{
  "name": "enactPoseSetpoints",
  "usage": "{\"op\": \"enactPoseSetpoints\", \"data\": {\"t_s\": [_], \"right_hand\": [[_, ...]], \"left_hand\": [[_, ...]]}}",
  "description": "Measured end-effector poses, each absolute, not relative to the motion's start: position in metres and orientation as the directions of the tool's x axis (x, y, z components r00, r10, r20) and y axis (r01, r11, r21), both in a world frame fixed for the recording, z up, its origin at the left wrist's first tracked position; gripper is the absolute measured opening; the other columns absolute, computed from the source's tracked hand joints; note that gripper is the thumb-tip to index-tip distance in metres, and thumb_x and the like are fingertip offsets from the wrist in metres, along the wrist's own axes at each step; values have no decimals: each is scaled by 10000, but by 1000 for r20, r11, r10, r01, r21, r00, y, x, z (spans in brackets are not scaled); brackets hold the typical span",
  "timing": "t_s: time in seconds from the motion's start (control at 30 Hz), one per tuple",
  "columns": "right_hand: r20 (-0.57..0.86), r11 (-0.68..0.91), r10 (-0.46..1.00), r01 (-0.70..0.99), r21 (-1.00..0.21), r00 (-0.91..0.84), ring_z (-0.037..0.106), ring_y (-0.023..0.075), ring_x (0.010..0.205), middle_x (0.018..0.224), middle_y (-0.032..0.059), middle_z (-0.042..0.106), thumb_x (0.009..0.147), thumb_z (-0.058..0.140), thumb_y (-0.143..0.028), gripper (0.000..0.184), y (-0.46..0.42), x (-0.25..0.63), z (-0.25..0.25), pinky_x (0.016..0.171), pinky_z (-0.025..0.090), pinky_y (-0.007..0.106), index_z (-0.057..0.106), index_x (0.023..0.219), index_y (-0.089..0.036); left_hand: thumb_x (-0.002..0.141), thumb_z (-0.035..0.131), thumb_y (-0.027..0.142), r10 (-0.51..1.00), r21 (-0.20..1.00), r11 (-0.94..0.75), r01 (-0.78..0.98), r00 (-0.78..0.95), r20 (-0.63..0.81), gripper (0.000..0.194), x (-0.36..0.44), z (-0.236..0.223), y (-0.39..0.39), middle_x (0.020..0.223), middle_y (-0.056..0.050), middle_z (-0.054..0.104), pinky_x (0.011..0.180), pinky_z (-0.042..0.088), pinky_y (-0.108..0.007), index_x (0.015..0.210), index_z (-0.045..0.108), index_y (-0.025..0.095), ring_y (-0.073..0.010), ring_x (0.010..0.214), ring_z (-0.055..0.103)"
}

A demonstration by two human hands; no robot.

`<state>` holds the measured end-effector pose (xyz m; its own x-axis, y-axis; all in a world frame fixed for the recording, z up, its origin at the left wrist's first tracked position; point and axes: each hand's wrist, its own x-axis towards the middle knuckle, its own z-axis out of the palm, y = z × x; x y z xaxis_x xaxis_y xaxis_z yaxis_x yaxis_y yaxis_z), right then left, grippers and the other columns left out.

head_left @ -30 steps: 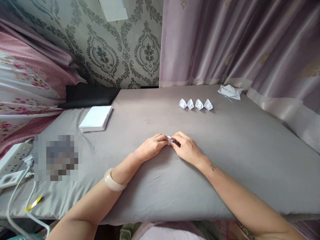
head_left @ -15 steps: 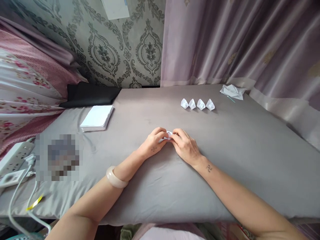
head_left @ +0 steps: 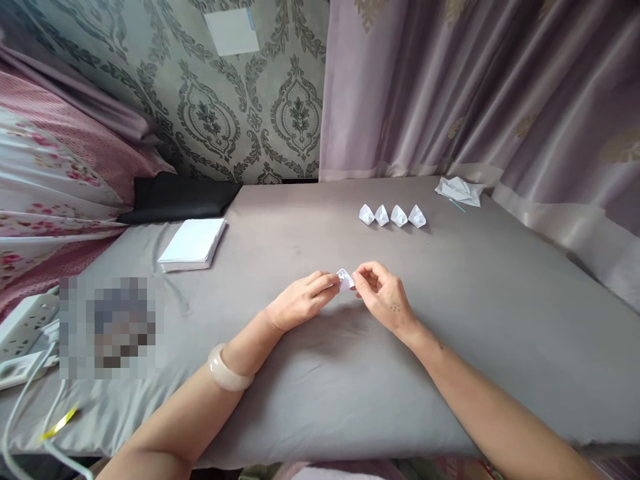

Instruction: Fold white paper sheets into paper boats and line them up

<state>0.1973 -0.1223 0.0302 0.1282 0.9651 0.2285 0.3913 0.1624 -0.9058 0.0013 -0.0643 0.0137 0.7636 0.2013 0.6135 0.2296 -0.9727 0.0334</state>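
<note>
Four white folded-paper shapes [head_left: 399, 216] sit in a far row — nearer, my left hand [head_left: 304, 300] and right hand [head_left: 386, 297] pinch a small white folded-paper piece [head_left: 345, 280].

The small folded paper [head_left: 345, 279] is white, as are the stack of sheets [head_left: 193, 241] and the row of four paper shapes [head_left: 399, 217]. The table cover [head_left: 300, 247] is plain grey. Dark scrolling leaf medallions pattern the grey-green wallpaper [head_left: 250, 100]. The curtain [head_left: 380, 87] is mauve with tan leaf motifs; the floral cloth [head_left: 35, 147] shows pink blooms on white. The bangle [head_left: 227, 372] is creamy white.
</note>
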Motion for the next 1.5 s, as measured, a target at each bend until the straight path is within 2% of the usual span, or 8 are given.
{"op": "enactPoseSetpoints", "data": {"t_s": [0.17, 0.27, 0.37, 0.47, 0.63, 1.0, 1.27, 1.5], "right_hand": [[-4, 1, 1000, 271, -962, -19, 600, 132, 593, 736, 18, 674, 835, 591, -437, 288, -119, 203, 39, 554, 511, 264, 704, 922, -187], [-99, -94, 993, 67, -993, -66, 601, 125, 589, 708, 14, 663, 800, 627, -467, 318, -118, 201, 38, 522, 516, 251, 713, 878, -171], [-160, -153, 984, -87, -984, 73, 632, 138, 616, 756, 30, 683, 744, 686, -472, 341, -119, 194, 35, 551, 560, 273, 703, 870, -155], [-147, -125, 966, -112, -986, 212, 660, 156, 631, 797, 39, 698, 747, 691, -462, 339, -121, 186, 32, 605, 599, 311, 688, 899, -160], [-62, -39, 965, -95, -995, 255, 699, 190, 722, 863, 51, 715, 797, 650, -460, 301, -125, 177, 29, 692, 618, 335, 667, 892, -175], [-53, -55, 993, 13, -998, 105, 695, 202, 692, 744, 65, 719, 821, 624, -484, 362, -128, 182, 28, 658, 610, 341, 690, 912, -140], [233, 161, 967, 464, -871, 102, 671, 184, 626, 758, 65, 712, 892, 503, -354, 265, -130, 184, 24, 687, 574, 340, 706, 888, -185], [-117, -118, 992, 17, -993, 53, 688, 196, 729, 788, 67, 725, 799, 622, -423, 328, -126, 186, 29, 669, 605, 339, 714, 948, -146]], "left_hand": [[904, 475, 78, 125, 95, -992, 84, 768, 628, 194, 6, 21, -73, 1046, -128, 637, 776, 563, -353, 1056, 567, 154, -203, 928, 624], [874, 541, 117, 313, 335, -937, 96, 658, 685, 171, 12, 25, -79, 1049, -117, 622, 811, 552, -360, 1032, 592, 160, -198, 948, 618], [873, 571, 206, 711, 744, -661, 95, 397, 580, 176, 20, 27, -85, 1120, -122, 587, 817, 552, -347, 1041, 597, 160, -176, 934, 629], [837, 635, 345, 931, 982, -190, -3, 317, 181, 287, 29, 26, -90, 1057, -114, 641, 737, 555, -312, 1034, 598, 140, -171, 861, 647], [792, 680, 418, 918, 976, 168, -141, 383, -103, 334, 37, 26, -93, 885, -75, 701, 669, 497, -247, 946, 680, 122, -143, 745, 627], [769, 700, 406, 962, 996, 12, -92, 272, 13, 286, 34, 23, -90, 742, -23, 684, 648, 456, -234, 857, 709, 134, -113, 654, 570], [792, 687, 384, 951, 998, 0, -62, 308, 19, 266, 32, 21, -90, 785, -38, 707, 657, 474, -227, 878, 713, 133, -118, 688, 602], [811, 671, 363, 937, 998, -33, -57, 345, 51, 251, 32, 20, -89, 876, -54, 715, 728, 494, -244, 923, 687, 139, -135, 769, 636]]}}
